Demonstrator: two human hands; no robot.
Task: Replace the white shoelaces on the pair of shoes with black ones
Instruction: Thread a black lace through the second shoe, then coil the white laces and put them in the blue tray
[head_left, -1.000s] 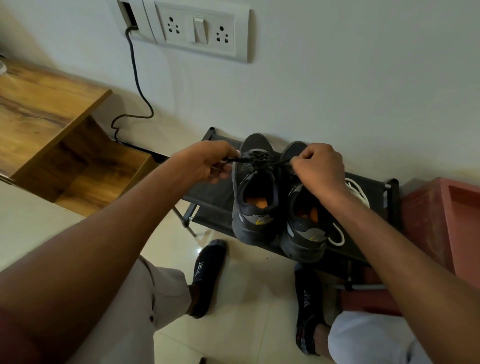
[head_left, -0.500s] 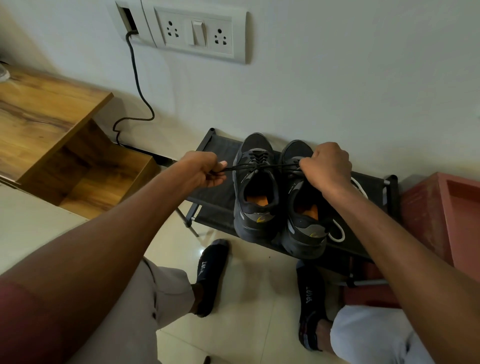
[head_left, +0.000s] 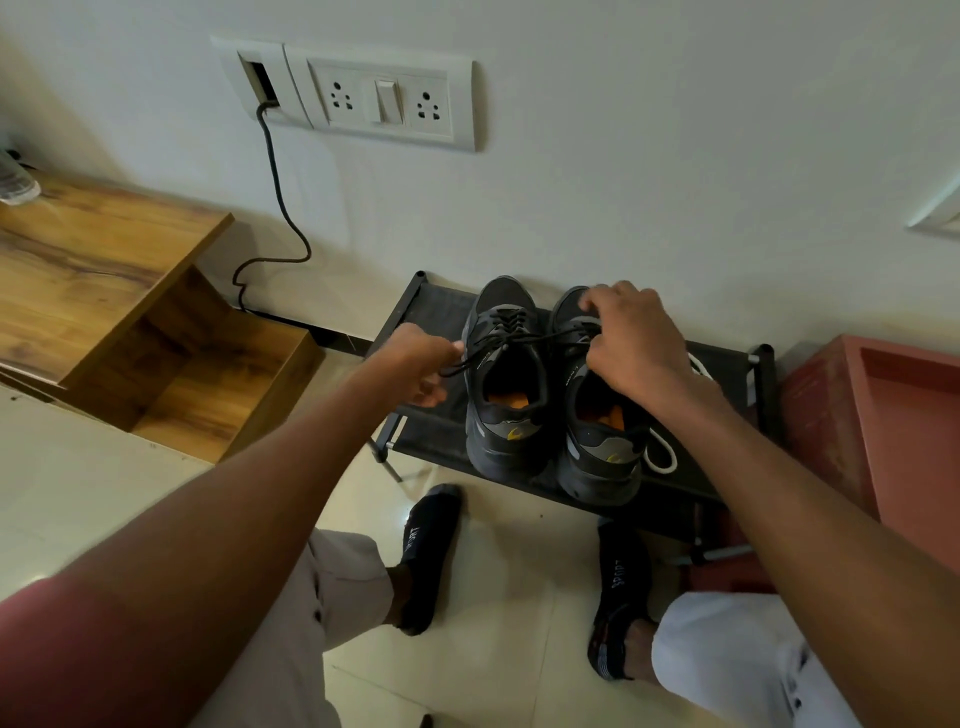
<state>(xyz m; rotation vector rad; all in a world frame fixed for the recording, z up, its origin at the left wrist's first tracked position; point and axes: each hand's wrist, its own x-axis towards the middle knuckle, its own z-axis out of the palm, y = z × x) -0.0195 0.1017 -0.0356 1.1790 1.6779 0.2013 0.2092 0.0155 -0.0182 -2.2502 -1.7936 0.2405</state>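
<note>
2 dark shoes stand side by side on the low black rack (head_left: 727, 364) against the wall, toes toward the wall. The left shoe (head_left: 506, 395) already carries a black lace through its eyelets. The right shoe (head_left: 597, 436) is the one we are working on. We see the left hand (head_left: 415, 364) with its fingers pinched on the free end of the black lace (head_left: 524, 340), which runs taut across the left shoe toward the right shoe. The right hand (head_left: 636, 345) rests over the right shoe's tongue, fingers curled down at the eyelets; we judge that they grip the lace there, though the contact itself is hidden. A white lace (head_left: 662, 457) lies loose on the rack just beside the right shoe's heel.

We judge the step in hand to be drawing the black lace through the right shoe. To do it well, we would hold the shoe steady with the right hand, pull with even tension, keep the 2 ends equal, and avoid twisting the lace before feeding the next eyelet.
</note>
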